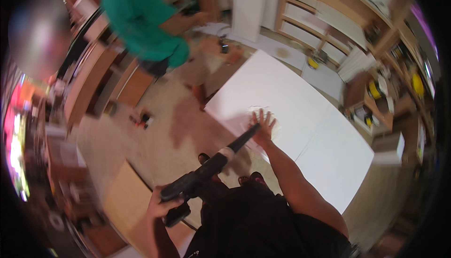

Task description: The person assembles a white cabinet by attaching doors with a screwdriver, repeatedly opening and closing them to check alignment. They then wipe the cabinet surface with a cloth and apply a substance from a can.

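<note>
My left hand (pixel 162 205) grips a black cordless blower (pixel 197 175) by its rear handle. Its long tapered nozzle points up and to the right, with a pale band partway along. The nozzle's tip ends beside my right hand (pixel 264 129), which lies with fingers spread on a large white panel (pixel 305 112). Under and around those fingers is a small wrinkled, clear-looking patch; what it is I cannot make out. A thin seam line crosses the panel to the right of my hand.
A person in a green shirt (pixel 136 13) bends over at the upper left, near brown cabinet parts (pixel 89 79). Wooden shelving (pixel 324 18) lines the upper right. A tan board (pixel 127 201) lies at the lower left; a small orange-and-black tool (pixel 142 119) sits on the floor.
</note>
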Available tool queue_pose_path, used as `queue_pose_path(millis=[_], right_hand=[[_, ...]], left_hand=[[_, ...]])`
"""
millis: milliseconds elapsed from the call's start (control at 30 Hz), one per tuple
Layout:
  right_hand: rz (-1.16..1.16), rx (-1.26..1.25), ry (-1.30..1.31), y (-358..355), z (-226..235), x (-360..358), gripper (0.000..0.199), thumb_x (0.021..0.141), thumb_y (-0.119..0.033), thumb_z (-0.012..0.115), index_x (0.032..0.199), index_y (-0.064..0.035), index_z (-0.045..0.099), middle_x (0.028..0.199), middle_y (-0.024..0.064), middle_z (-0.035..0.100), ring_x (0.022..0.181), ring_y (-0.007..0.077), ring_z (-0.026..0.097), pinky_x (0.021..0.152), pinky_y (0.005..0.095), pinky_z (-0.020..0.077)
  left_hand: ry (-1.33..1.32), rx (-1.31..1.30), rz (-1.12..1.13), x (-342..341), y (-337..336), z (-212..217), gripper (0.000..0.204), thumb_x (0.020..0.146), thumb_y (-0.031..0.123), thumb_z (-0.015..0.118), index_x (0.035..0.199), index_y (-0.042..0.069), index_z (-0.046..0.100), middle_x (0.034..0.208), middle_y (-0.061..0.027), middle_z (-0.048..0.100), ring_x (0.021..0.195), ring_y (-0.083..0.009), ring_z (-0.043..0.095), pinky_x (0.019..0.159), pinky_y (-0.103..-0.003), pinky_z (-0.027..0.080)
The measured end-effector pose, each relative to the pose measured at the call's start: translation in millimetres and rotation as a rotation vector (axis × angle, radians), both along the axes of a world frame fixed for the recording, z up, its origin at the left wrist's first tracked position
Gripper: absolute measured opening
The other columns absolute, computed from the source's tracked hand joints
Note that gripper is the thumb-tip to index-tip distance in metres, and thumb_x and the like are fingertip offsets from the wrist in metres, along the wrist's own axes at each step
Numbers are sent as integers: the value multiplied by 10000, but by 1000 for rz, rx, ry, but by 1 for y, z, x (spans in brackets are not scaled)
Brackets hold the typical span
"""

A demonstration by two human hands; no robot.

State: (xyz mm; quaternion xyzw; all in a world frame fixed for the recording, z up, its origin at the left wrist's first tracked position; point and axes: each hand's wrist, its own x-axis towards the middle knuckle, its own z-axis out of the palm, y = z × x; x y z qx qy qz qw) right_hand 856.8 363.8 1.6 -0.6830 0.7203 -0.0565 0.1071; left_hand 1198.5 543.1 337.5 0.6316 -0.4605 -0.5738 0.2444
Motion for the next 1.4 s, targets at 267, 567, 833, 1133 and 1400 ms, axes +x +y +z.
queue_pose_path(millis=[267, 567, 833, 1133, 1400], right_hand=[[73, -50, -120, 12, 6, 71, 619, 894, -432, 568, 1446, -199, 412, 1568, 128, 234, 1440, 432, 169, 1111, 687, 119], [-830, 130, 50, 10, -15, -70, 619, 962, -504, 414, 1511, -244, 296, 1599, 119, 178, 1454, 438, 111, 1083, 719, 89], [-967, 114, 104, -268, -16, -118, 624, 972, -501, 341, 1529, -240, 234, 1607, 109, 146, 1442, 469, 101, 1054, 749, 107], [-178, -208, 146, -385, -26, 5, 503, 957, -391, 404, 1413, -187, 459, 1539, 121, 306, 1400, 455, 246, 1067, 730, 139], [529, -123, -251, -149, 1, 112, 539, 838, -414, 607, 1335, -217, 545, 1500, 125, 374, 1402, 440, 245, 1064, 739, 107]], left_hand=[[13, -13, -258, 60, -184, -30, 240, 698, 128, 728, 876, -6, 636, 710, -7, 605, 650, -80, 556, 597, -260, 452], [175, -15, -602, 24, -370, -38, 293, 729, 157, 758, 950, 5, 641, 737, 12, 603, 681, -72, 557, 626, -259, 459], [38, -57, -291, 26, -371, -22, 325, 751, 207, 765, 928, -27, 627, 722, -26, 601, 692, -94, 549, 633, -282, 462], [-128, -10, -309, 58, -345, 15, 309, 793, 175, 772, 1008, -12, 650, 782, -71, 645, 723, -131, 567, 652, -307, 447], [-140, 159, -339, 103, -336, 24, 320, 768, 180, 783, 1008, 6, 663, 826, -34, 677, 770, -112, 606, 694, -287, 477]])
